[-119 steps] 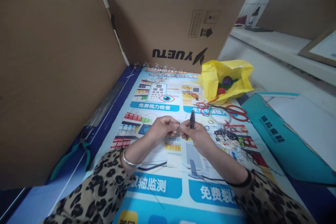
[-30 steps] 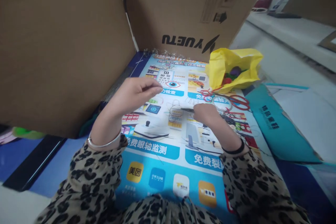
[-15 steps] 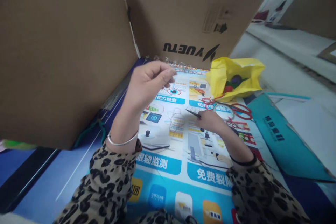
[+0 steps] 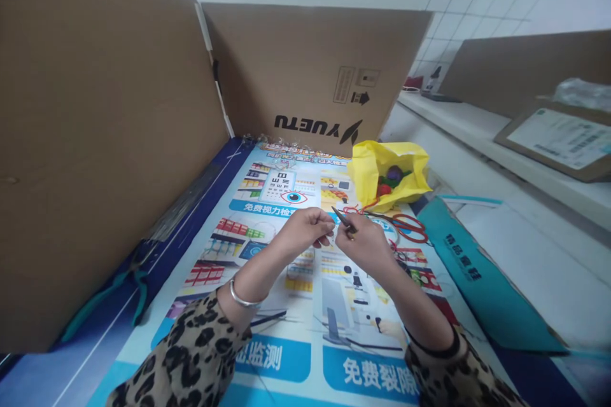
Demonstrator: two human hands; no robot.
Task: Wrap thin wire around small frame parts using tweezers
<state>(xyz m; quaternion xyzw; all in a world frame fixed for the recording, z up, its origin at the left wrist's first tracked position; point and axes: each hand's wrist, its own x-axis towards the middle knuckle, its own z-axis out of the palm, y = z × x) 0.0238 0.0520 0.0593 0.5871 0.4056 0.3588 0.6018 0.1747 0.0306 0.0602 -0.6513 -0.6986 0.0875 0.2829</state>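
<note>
My left hand and my right hand meet over the printed poster at the middle of the view. The right hand is closed around a small dark pointed tool whose tip sticks up to the left. The left hand's fingers are pinched together right beside that tip, on something too small and thin to make out. Both sleeves are leopard print, with a silver bangle on the left wrist and a black band on the right.
Cardboard walls stand at the left and back. A yellow bag with coloured pieces lies at the back right, red-handled scissors beside it. Teal-handled pliers lie at the left wall. A teal folder lies right.
My left hand came down from its raised position and back to the right hand. The right hand lifted the tool toward it. The camera tilted up.
</note>
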